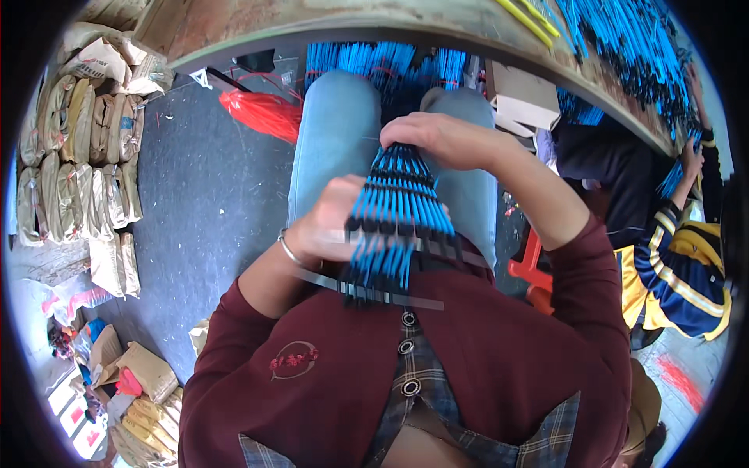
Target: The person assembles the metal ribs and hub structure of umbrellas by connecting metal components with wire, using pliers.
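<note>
A fanned bundle of thin blue-and-black rods [402,204] hangs over my lap, in rows of blue shafts and black ends. My right hand [425,134] is closed round its narrow far end. My left hand [331,220], smeared by motion, is at the bundle's left side; its fingers pass behind the rods and are mostly hidden, with a fingertip showing at the right edge. A translucent strip [425,302] crosses below the bundle, near my left wrist. Another pale band runs across the rods higher up, blurred.
A wooden bench [351,22] curves across the far side, with more blue rods [632,54] on its right. Wrapped packages [78,195] are stacked at left. Red plastic strands [261,113] hang beside my knee. A red stool-like object [532,265] and another person's arm [686,175] are at right.
</note>
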`<state>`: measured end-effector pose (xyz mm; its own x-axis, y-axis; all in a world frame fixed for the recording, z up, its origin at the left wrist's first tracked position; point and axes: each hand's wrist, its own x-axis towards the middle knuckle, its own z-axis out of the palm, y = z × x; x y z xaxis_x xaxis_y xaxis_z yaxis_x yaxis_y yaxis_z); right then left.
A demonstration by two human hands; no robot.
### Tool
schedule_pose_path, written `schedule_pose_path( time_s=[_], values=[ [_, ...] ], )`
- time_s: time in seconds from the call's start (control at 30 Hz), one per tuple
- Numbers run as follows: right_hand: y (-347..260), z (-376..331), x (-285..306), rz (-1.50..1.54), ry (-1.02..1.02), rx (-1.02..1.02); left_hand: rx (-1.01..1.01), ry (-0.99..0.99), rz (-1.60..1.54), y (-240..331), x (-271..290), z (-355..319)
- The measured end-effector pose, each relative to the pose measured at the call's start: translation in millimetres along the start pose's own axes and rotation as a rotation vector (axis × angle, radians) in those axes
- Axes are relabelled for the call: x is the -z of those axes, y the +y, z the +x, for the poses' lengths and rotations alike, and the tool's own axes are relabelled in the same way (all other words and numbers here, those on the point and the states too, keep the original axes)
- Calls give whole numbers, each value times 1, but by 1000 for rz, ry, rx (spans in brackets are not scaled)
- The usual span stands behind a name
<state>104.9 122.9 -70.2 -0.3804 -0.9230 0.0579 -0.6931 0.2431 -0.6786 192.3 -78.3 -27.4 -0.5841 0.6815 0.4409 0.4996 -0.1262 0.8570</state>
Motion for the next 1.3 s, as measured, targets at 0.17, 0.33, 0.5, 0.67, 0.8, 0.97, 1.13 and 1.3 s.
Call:
schedule_pose_path(
  time_s=[0.17,0.33,0.5,0.67,0.8,0.97,1.13,1.3],
  values=[
    [35,-18,-48,91,-50,-124,243,324,-345,-36,-21,5],
    [16,-33,5,238,60,-73,373,422,-522,-44,-9,33],
    [-28,-27,19,874,569,-136,513,461,-643,-40,-8,65],
    [-27,2,-8,500,910,-310,575,497,-620,-44,-3,69],
    [-33,13,-15,280,1026,-352,474,492,-716,-41,4,61],
    [-40,23,-15,30,1132,-287,413,425,-562,-43,15,23],
    [-42,26,-24,26,1152,-309,396,630,-349,-34,36,34],
    [-48,35,-25,91,1101,-391,339,613,-474,-47,44,50]
  ],
)
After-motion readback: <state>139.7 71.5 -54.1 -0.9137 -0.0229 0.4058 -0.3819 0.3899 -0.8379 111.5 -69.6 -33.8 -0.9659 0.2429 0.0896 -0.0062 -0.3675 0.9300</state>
